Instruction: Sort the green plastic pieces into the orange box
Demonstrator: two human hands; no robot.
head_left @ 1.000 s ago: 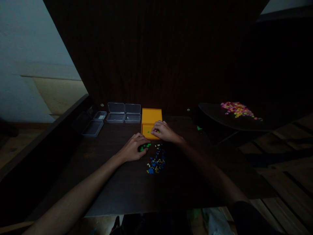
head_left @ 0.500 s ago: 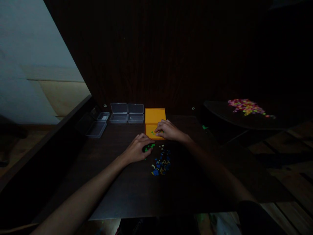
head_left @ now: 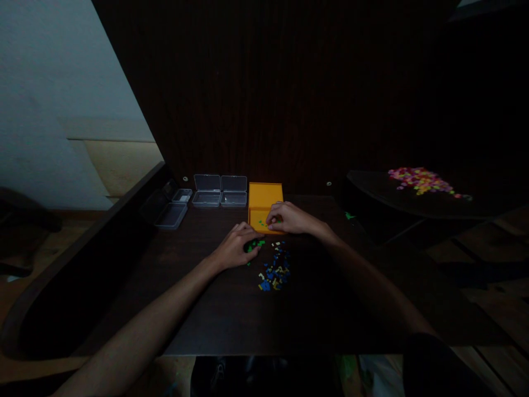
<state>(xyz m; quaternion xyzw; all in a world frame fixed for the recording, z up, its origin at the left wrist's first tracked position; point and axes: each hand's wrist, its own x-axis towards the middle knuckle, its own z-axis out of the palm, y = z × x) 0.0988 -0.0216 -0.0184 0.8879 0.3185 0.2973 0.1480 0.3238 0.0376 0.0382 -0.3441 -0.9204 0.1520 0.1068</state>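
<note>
My right hand (head_left: 287, 217) reaches into an open yellow-orange box (head_left: 251, 219), thumb and fingertips pinched together over its tray. Whatever sits between those fingertips is too small to make out. A few small green pieces (head_left: 261, 223) lie inside the box near them. In front of the box, my left hand (head_left: 236, 248) rests on the table, thumb and fingers apart in a curve around a little group of green toy-brick-like pieces (head_left: 250, 248). To its right lies a loose pile of blue, yellow and cream pieces (head_left: 273, 275).
Two open clear plastic cases (head_left: 207, 199) stand left of the yellow box; more clear cases (head_left: 171, 216) lie farther left beside the raised table side (head_left: 95, 259). A dark shelf (head_left: 372, 193) at right bears a heap of pink and yellow bits (head_left: 424, 181). A dark panel (head_left: 264, 99) rises behind.
The view has shifted slightly. My right hand stays pinched over the box, and my left hand keeps its place by the green pieces.
</note>
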